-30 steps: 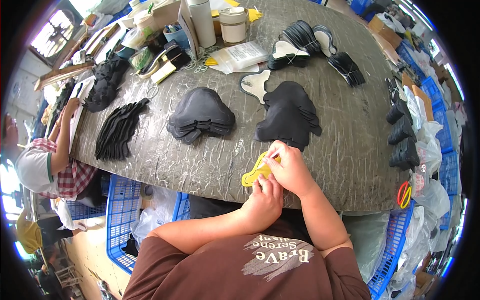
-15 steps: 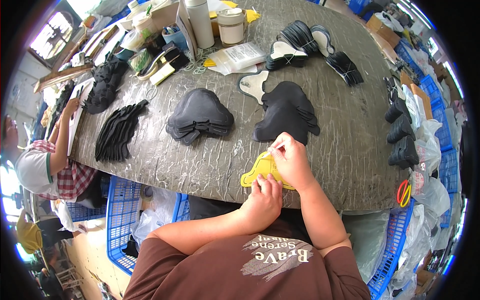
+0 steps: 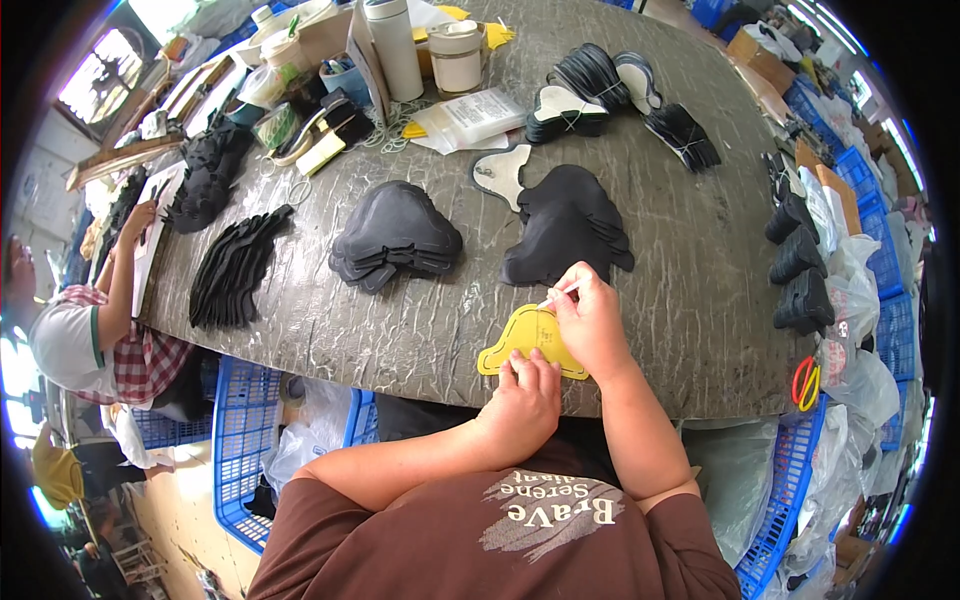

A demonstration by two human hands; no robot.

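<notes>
A yellow template (image 3: 528, 332) with dark slots along its edge lies at the table's front. My left hand (image 3: 525, 392) rests its fingers on the template's lower part, pressing it flat. In my right hand (image 3: 592, 328) a thin white marking pen (image 3: 556, 297) is pinched, its tip at the template's upper edge. Whether a black piece lies under the template I cannot tell. Just beyond is a fanned stack of black cut pieces (image 3: 568, 225), with a pale-backed piece (image 3: 500, 175) beside it.
More black stacks sit left, one rounded (image 3: 396, 232) and one of narrow strips (image 3: 238, 265). Tied bundles (image 3: 588, 80) lie at the back. Red-and-yellow scissors (image 3: 805, 384) are at the right edge. A white bottle (image 3: 393, 50) stands far back. A co-worker's arm (image 3: 122, 265) is at far left.
My right hand has shifted slightly right, and the pen tip has moved along the template's upper edge. More of the template's face now shows. My left hand stays on it.
</notes>
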